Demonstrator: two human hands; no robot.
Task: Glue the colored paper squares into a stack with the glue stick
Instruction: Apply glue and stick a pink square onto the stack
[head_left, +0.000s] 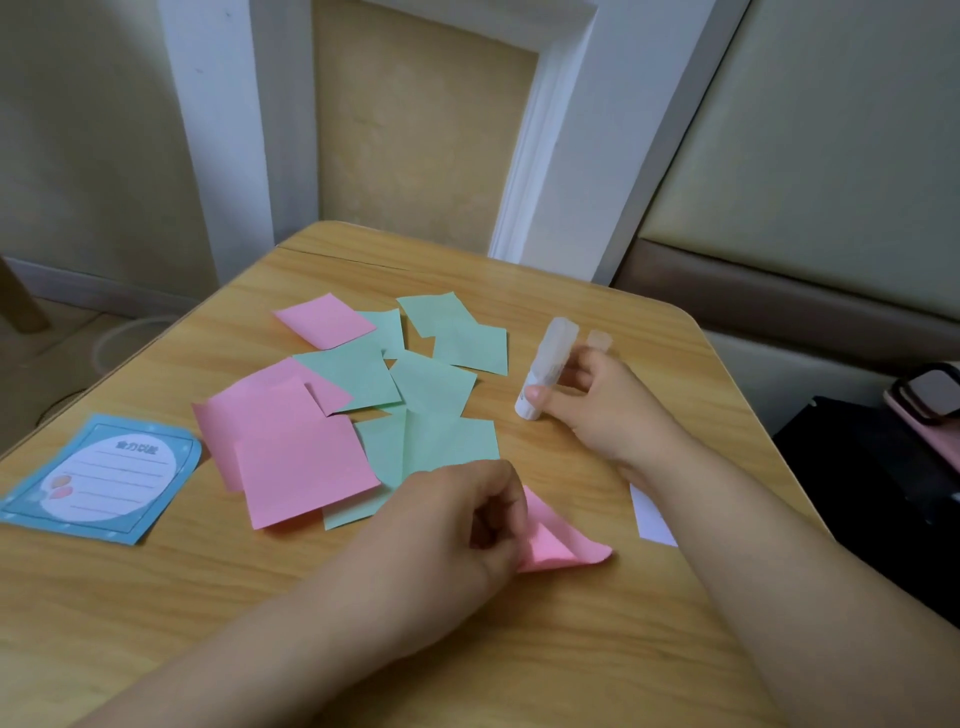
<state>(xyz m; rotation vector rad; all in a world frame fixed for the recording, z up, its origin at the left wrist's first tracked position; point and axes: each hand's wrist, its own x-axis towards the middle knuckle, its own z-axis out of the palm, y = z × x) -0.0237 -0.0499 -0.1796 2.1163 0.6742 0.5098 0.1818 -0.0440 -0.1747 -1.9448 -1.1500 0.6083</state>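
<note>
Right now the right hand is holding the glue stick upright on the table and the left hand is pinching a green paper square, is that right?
Not quite. The head view shows the left hand pinching a pink paper square, curled at its corner, not a green one. The rest stands: the right hand holds the glue stick roughly upright on the table.

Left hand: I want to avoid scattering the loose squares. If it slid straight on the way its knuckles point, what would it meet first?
The left hand points toward the table's far edge. First in line is probably the green square just beyond its knuckles, though height above the paper is unclear.
</note>
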